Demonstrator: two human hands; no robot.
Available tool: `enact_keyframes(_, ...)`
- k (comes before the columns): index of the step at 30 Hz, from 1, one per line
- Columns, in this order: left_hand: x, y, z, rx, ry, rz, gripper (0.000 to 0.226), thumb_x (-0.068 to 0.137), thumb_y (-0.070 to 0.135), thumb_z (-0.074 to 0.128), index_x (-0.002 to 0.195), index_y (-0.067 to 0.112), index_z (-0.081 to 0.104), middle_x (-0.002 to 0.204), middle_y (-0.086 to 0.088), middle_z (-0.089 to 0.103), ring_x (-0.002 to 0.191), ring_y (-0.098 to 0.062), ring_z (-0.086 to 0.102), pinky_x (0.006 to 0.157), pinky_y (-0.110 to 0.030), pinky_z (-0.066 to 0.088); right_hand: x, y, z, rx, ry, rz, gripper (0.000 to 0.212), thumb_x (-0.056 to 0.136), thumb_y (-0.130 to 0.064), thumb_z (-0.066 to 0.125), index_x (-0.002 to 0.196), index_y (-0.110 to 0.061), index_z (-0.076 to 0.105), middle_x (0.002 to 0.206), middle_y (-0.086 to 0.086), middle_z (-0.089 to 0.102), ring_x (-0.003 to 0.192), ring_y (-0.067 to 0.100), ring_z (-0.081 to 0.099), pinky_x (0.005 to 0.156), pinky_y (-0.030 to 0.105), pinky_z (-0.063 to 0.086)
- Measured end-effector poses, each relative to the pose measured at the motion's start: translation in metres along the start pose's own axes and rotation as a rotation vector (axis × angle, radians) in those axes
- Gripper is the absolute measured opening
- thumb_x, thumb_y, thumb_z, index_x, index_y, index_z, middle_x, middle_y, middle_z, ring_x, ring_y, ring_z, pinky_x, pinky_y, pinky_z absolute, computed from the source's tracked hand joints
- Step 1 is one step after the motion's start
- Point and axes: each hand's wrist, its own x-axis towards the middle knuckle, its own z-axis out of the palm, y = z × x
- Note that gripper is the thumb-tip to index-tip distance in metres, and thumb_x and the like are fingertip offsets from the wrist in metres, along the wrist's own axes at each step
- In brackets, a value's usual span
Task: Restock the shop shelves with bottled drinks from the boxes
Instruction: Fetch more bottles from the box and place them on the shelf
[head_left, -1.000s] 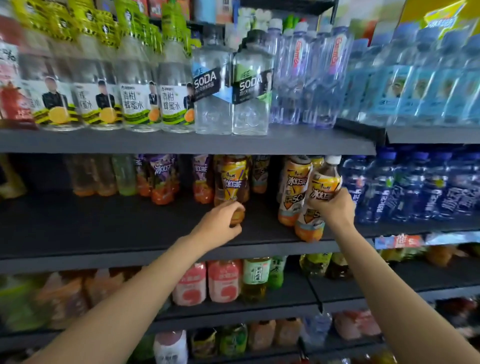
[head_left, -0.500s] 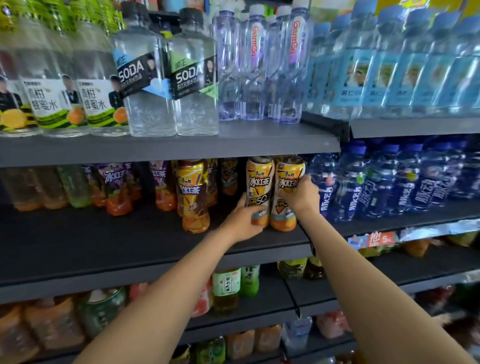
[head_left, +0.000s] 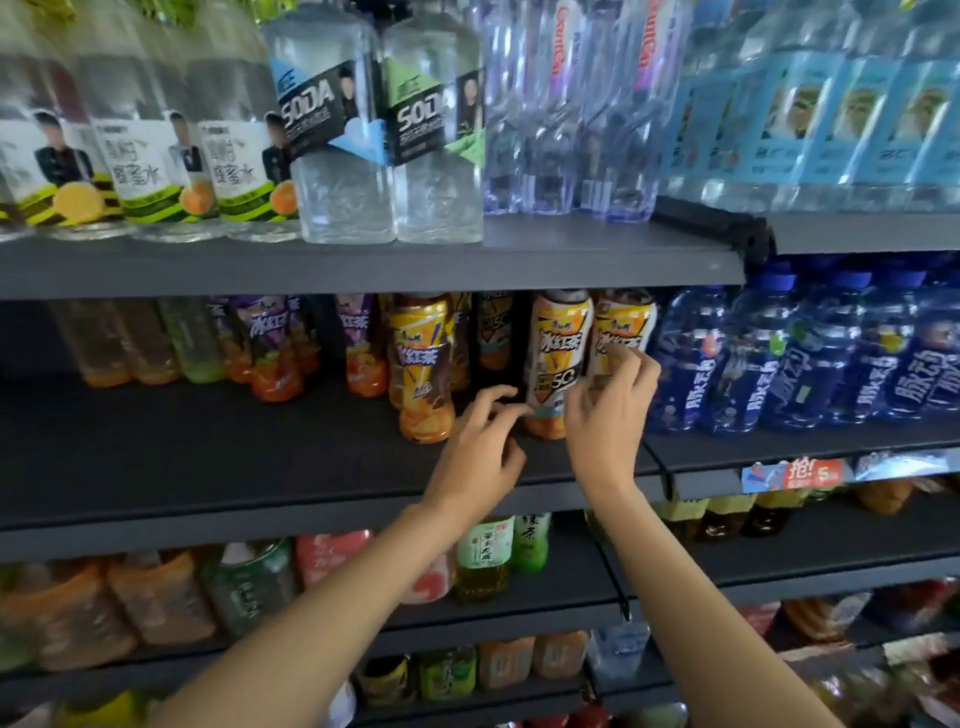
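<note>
Two iced tea bottles (head_left: 558, 358) were stood at the shelf (head_left: 260, 467) front, just beyond the left hand (head_left: 480, 457) and right hand (head_left: 608, 421), presumably for label-out facing; loosened fingers were kept touching them.

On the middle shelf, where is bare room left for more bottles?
Bare shelf lies in front of the set-back bottles on the left, up to the iced tea bottle. Crowded: the right, where both hands meet two tea bottles beside the blue bottles.
</note>
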Motion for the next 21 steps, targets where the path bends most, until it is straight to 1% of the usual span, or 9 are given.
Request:
enact_keyframes(2,-0.033,-0.014,-0.017,0.034,0.082,0.049,0.035,0.079,0.014,0.043,0.111,0.014,0.058,0.125,0.000,0.044,0.111,-0.016,0.045,0.094,-0.027,0.037,-0.021,-0.024,0.008,0.062,-0.058,-0.173,0.035,0.081,0.003,0.054,0.116,0.003,0.047,0.119,0.020,0.043,0.108,0.029,0.047,0.090,0.024,0.040)
enact_keyframes(4,-0.069,-0.034,-0.037,0.074,0.127,0.002,0.033,0.077,0.014,0.042,0.106,0.014,0.058,0.118,0.004,0.042,0.105,-0.015,0.044,0.089,-0.025,0.034,-0.043,-0.053,0.024,0.121,-0.148,-0.286,0.034,0.081,0.003,0.052,0.115,0.001,0.048,0.117,0.020,0.043,0.107,0.027,0.047,0.089,0.020,0.038)
enact_keyframes(8,-0.159,-0.086,-0.092,0.172,0.198,-0.239,0.028,0.077,0.013,0.044,0.101,0.011,0.059,0.111,-0.002,0.049,0.101,-0.019,0.048,0.087,-0.026,0.036,-0.115,-0.126,0.069,0.266,-0.407,-0.451,0.033,0.081,0.002,0.049,0.114,-0.001,0.048,0.114,0.020,0.045,0.104,0.032,0.051,0.088,0.030,0.044)
enact_keyframes(10,-0.222,-0.114,-0.124,0.213,0.189,-0.410,0.029,0.081,0.015,0.044,0.105,0.010,0.059,0.111,-0.007,0.053,0.098,-0.020,0.050,0.084,-0.026,0.039,-0.168,-0.163,0.095,0.315,-0.574,-0.569,0.032,0.081,0.003,0.052,0.112,-0.004,0.048,0.113,0.018,0.046,0.102,0.031,0.051,0.083,0.029,0.042)
enact_keyframes(13,-0.338,-0.151,-0.176,0.287,0.121,-0.734,0.029,0.089,0.017,0.048,0.118,0.013,0.053,0.123,-0.002,0.046,0.093,-0.019,0.053,0.078,-0.026,0.040,-0.261,-0.219,0.133,0.316,-0.847,-0.736,0.029,0.078,-0.001,0.058,0.106,-0.005,0.052,0.107,0.012,0.048,0.093,0.026,0.054,0.074,0.028,0.046)
enact_keyframes(16,-0.462,-0.178,-0.225,0.311,0.006,-1.076,0.039,0.090,0.018,0.049,0.128,0.018,0.042,0.126,0.001,0.042,0.102,-0.020,0.055,0.085,-0.030,0.040,-0.358,-0.272,0.161,0.213,-1.143,-0.870,0.023,0.082,-0.016,0.046,0.097,-0.009,0.061,0.098,0.003,0.052,0.083,0.015,0.057,0.065,0.020,0.048)
enact_keyframes(17,-0.504,-0.186,-0.242,0.283,-0.008,-1.194,0.040,0.090,0.017,0.050,0.129,0.018,0.041,0.126,-0.001,0.046,0.105,-0.021,0.055,0.088,-0.030,0.040,-0.391,-0.287,0.170,0.186,-1.208,-0.901,0.027,0.083,-0.019,0.041,0.096,-0.009,0.063,0.096,0.003,0.055,0.085,0.015,0.056,0.066,0.021,0.050)
enact_keyframes(19,-0.578,-0.195,-0.277,0.191,-0.007,-1.408,0.038,0.089,0.014,0.051,0.127,0.013,0.044,0.118,-0.006,0.054,0.105,-0.022,0.055,0.087,-0.026,0.038,-0.459,-0.312,0.188,0.125,-1.370,-0.894,0.023,0.085,-0.015,0.046,0.101,-0.008,0.061,0.103,0.007,0.057,0.094,0.022,0.056,0.075,0.030,0.052)
enact_keyframes(21,-0.646,-0.209,-0.313,0.105,0.047,-1.548,0.029,0.089,0.009,0.053,0.118,0.005,0.051,0.096,-0.006,0.058,0.095,-0.023,0.058,0.080,-0.024,0.035,-0.525,-0.332,0.206,0.092,-1.538,-0.854,0.021,0.089,-0.013,0.049,0.108,-0.007,0.055,0.114,0.009,0.051,0.107,0.025,0.052,0.087,0.032,0.044)
